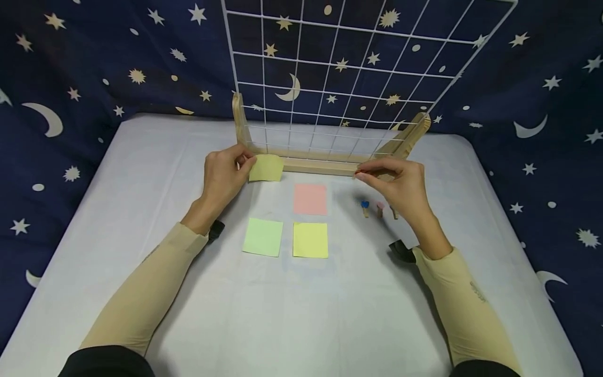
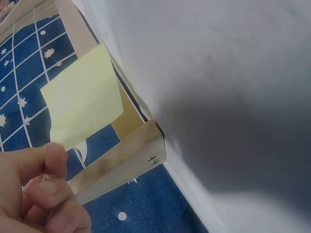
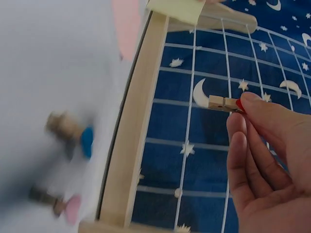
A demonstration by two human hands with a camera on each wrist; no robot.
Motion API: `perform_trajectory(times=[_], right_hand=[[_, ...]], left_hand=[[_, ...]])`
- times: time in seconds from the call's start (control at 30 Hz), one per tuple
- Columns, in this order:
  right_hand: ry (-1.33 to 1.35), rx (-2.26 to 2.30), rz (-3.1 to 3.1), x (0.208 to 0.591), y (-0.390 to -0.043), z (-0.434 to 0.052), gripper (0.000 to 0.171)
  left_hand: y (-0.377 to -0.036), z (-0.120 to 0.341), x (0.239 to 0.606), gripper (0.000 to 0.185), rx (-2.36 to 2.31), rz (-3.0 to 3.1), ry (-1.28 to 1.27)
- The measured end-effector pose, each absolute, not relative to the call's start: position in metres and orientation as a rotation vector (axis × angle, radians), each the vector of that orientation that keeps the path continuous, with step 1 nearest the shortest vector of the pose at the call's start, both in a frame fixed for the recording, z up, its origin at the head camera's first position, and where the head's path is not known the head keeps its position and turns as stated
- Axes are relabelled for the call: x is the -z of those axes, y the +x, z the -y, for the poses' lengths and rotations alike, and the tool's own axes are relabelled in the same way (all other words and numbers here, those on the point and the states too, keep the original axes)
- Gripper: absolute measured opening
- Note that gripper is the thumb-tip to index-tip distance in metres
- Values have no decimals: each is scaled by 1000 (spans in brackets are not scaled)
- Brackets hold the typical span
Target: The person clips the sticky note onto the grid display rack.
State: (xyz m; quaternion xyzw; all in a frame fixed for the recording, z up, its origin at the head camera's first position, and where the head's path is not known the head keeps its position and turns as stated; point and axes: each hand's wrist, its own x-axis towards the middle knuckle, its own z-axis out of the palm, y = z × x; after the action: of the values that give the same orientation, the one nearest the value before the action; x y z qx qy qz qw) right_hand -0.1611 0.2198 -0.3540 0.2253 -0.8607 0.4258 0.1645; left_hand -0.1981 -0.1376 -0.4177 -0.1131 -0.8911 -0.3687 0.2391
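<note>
My left hand (image 1: 225,172) pinches a pale yellow sticky note (image 1: 267,168) by its edge, in front of the left foot of a wire grid stand. In the left wrist view the note (image 2: 85,99) overlaps the white grid and the wooden base. Between thumb and fingertips, my right hand (image 1: 399,180) holds a small wooden clothespin (image 3: 221,103) by its red-decorated end, its bare wooden tip pointing away from the hand. That hand is near the right end of the base bar (image 1: 320,166), with the grid behind the clothespin in the right wrist view.
Pink (image 1: 310,199), green (image 1: 262,237) and brighter yellow (image 1: 310,240) sticky notes lie on the white table. Small clothespins, one blue (image 1: 365,208), one pink (image 1: 379,210) and one partly hidden (image 1: 394,213), lie below the right hand. A starry blue cloth (image 1: 155,57) hangs behind.
</note>
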Motion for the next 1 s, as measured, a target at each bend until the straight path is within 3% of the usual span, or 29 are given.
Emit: perform_trajectory(times=[0.4,1.0], right_hand=[[712,-1323,2376,363,-192,-192,15],[739,-1337,2243,346,-206,-134,13]], left_hand=[[-208,132,410,9,1038,2349,-280],[-214,122,408,11,1036,2265,-264]])
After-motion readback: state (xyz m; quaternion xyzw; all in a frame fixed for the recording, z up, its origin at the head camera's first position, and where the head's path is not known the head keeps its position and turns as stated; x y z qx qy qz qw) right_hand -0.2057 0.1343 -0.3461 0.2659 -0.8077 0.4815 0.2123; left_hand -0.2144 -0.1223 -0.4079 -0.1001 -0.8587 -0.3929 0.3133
